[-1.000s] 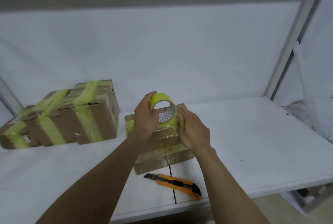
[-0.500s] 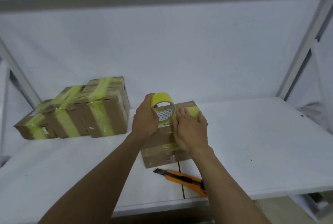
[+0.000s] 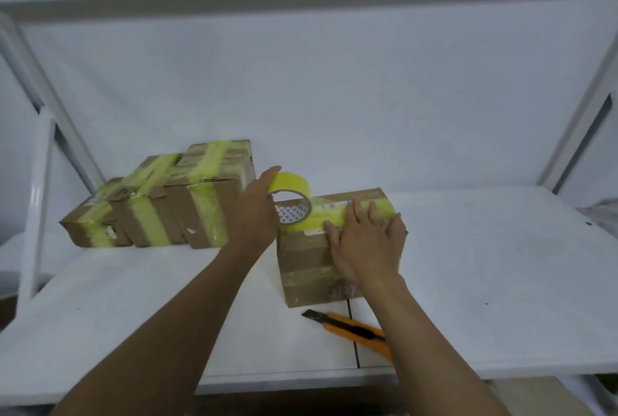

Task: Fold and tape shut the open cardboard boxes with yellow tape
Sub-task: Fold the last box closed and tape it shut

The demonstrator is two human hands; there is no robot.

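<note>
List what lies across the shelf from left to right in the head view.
From the left: stack of taped boxes → left hand → yellow tape roll → right hand. The box under the hands and the orange knife overlap these, so they are left out.

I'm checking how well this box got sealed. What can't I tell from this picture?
All in the head view:
1. Top seam of the box: covered by the right hand and yellow tape.
2. Back end of the knife: behind the right forearm.
3. Print on the box front: blurred.
4. Small label on the leftmost taped box: too small to read.
</note>
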